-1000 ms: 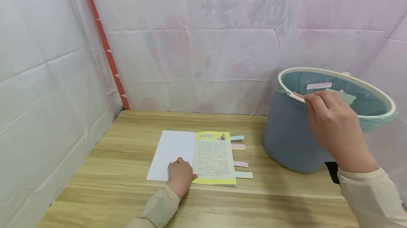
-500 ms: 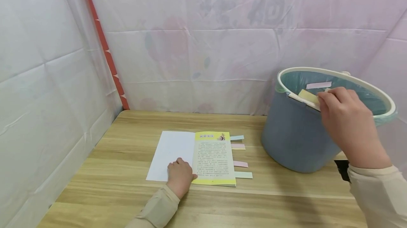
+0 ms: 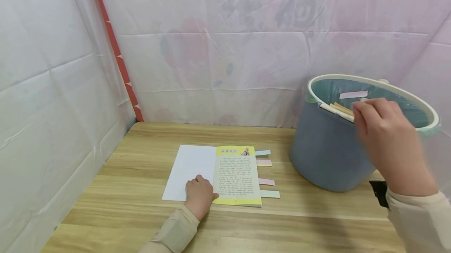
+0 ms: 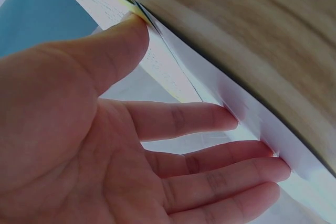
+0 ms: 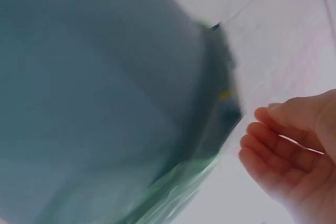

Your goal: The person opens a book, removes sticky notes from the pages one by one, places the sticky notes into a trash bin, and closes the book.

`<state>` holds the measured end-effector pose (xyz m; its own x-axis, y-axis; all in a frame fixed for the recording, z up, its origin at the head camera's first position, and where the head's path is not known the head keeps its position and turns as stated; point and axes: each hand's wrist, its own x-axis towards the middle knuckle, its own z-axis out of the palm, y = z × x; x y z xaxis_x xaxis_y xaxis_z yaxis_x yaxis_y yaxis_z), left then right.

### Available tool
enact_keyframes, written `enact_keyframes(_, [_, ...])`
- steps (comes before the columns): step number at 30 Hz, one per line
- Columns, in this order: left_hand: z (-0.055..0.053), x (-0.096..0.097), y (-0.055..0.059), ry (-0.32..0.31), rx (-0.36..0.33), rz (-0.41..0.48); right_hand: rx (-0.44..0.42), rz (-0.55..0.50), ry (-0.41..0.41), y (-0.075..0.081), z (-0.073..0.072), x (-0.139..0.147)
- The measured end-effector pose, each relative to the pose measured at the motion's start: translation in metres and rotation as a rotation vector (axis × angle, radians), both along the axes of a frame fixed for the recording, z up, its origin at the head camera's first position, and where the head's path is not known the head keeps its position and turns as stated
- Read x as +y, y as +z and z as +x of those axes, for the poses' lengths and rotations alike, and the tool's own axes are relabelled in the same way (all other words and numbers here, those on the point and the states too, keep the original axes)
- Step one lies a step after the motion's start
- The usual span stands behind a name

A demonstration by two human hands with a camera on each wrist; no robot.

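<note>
An open book (image 3: 235,174) lies on the table, its left page plain white and its right page printed with yellow borders. My left hand (image 3: 199,196) rests along its lower edge; in the left wrist view the fingers (image 4: 184,121) stretch onto the white page and the thumb (image 4: 128,43) lies at the printed page. Over the front rim of a blue-grey bin (image 3: 327,151), my right hand (image 3: 391,139) pinches a yellow-orange paper strip (image 3: 340,108). The right wrist view shows thumb and fingertips (image 5: 265,115) close together beside the bin, with the strip hidden there.
Blue, pink and green paper tabs (image 3: 270,194) stick out from the book's right edge. A green liner (image 3: 324,87) folds over the bin's pale rim; a pink strip (image 3: 353,94) clings inside. White cloth (image 3: 218,69) hangs behind the wooden table (image 3: 123,174).
My right hand has moved right and slightly down along the bin's rim. The strip at its fingertips has turned from reddish to yellow, then nearly edge-on. My left hand has stayed on the book.
</note>
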<state>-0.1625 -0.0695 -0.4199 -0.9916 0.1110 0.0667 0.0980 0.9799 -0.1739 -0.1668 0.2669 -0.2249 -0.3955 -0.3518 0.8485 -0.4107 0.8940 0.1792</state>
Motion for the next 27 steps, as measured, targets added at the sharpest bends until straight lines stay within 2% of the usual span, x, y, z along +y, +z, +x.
enact_keyframes(5, [0.0, 0.0, -0.001, -0.007, 0.001, -0.003, 0.052, 0.001, 0.166, -0.013, 0.003, -0.027])
enact_keyframes(8, [-0.001, 0.0, -0.001, -0.007, -0.008, -0.004, 0.036, 0.03, 0.238, -0.029, -0.001, -0.042])
enact_keyframes(10, [-0.001, 0.0, -0.001, -0.004, -0.014, -0.005, -0.006, 0.047, 0.271, -0.043, -0.006, -0.05])
enact_keyframes(13, [-0.001, 0.0, -0.001, 0.002, -0.014, 0.0, -0.106, 0.067, 0.299, -0.064, -0.012, -0.063])
enact_keyframes(18, [0.0, -0.001, 0.0, 0.003, -0.014, 0.009, -0.341, 0.05, 0.272, -0.094, -0.017, -0.082])
enact_keyframes(22, [0.0, -0.001, 0.001, 0.006, -0.022, 0.013, -0.503, 0.025, 0.23, -0.112, -0.022, -0.093])
enact_keyframes(27, [0.0, -0.001, 0.001, 0.003, -0.019, 0.022, -0.641, -0.006, 0.202, -0.128, -0.029, -0.101])
